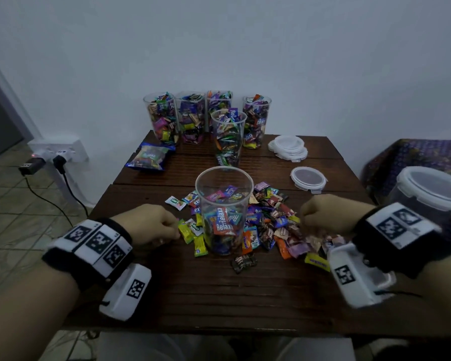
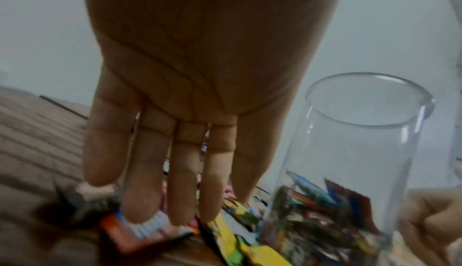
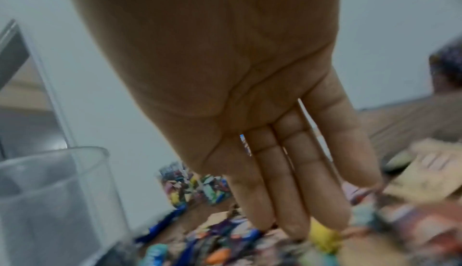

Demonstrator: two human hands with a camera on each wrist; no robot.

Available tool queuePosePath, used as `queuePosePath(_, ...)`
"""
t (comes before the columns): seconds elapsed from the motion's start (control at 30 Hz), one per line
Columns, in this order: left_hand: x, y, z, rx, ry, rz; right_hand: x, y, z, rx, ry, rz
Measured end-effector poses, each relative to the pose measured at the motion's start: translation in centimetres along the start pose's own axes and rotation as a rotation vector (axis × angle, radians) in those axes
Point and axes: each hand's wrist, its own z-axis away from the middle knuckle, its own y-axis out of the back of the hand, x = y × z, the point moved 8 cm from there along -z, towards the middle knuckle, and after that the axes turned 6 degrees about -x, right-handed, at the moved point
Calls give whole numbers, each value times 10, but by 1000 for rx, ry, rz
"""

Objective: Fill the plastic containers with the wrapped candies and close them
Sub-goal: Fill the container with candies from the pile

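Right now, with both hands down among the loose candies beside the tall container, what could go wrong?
The left hand and right hand flank the tall, narrow container; a knock could tip it. Candies lie close to the table's front, so a sweep might push some off.

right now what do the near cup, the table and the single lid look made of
Near cup: clear glossy plastic, candies visible through its wall. Table: dark brown wood, seemingly, with grooved slats and a dull sheen. Single lid: translucent plastic, probably, with clip tabs at its rim.
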Motion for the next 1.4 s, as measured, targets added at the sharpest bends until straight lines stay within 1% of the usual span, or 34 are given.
queuePosePath(0.07, -11, 5, 2, 12, 61, -69, 19, -6, 7, -92, -120, 203)
queuePosePath(0.13, -21, 6, 2, -12, 126, -88, 28, -26, 9, -228, -181, 331)
queuePosePath(0.17, -23, 4, 2, -35, 153, -81, 30, -34, 8, -258, -195, 342)
queuePosePath(0.23, -25, -2, 0, -73, 183, -84, 26, -45, 7, -268, -207, 354)
queuePosePath(0.3, -22, -5, -5, -83, 191, -84, 17, -51, 3, -297, -187, 438)
queuePosePath(0.33, -21, -7, -7, -84, 192, -77, 13, -51, -2, -292, -180, 468)
queuePosePath(0.5, -16, -9, -14, -72, 173, -45, -4, -39, -19, -203, -108, 444)
queuePosePath(0.63, -17, -5, -16, -28, 140, 7, 7, -25, -11, -127, -81, 238)
queuePosePath(0.7, -19, -4, -16, -13, 124, 35, 20, -25, -6, -125, -103, 245)
queuePosePath(0.77, -20, -3, -16, -8, 117, 46, 33, -30, 1, -162, -142, 249)
queuePosePath(0.87, -21, -1, -19, 0, 110, 38, 50, -36, 11, -213, -208, 166)
queuePosePath(0.9, -21, 1, -20, 9, 115, 23, 52, -35, 14, -208, -225, 141)
queuePosePath(0.93, -22, 3, -20, 21, 122, 6, 55, -32, 14, -181, -237, 153)
queuePosePath(0.97, -22, 7, -20, 37, 127, -8, 55, -26, 14, -123, -229, 174)
queuePosePath(1.03, -23, 15, -20, 81, 141, -34, 56, -10, 12, 26, -233, 206)
queuePosePath(1.1, -22, 21, -18, 117, 146, -39, 56, 2, 9, 139, -242, 219)
queuePosePath(1.17, -18, 25, -18, 141, 126, -19, 56, 6, 3, 174, -258, 226)
queuePosePath(1.23, -15, 28, -21, 154, 104, -17, 59, 4, -6, 157, -299, 192)
queuePosePath(1.33, -11, 31, -35, 156, 79, -85, 61, -2, -16, 62, -375, 153)
queuePosePath(1.4, -8, 32, -44, 153, 65, -106, 57, -5, -19, 20, -399, 125)
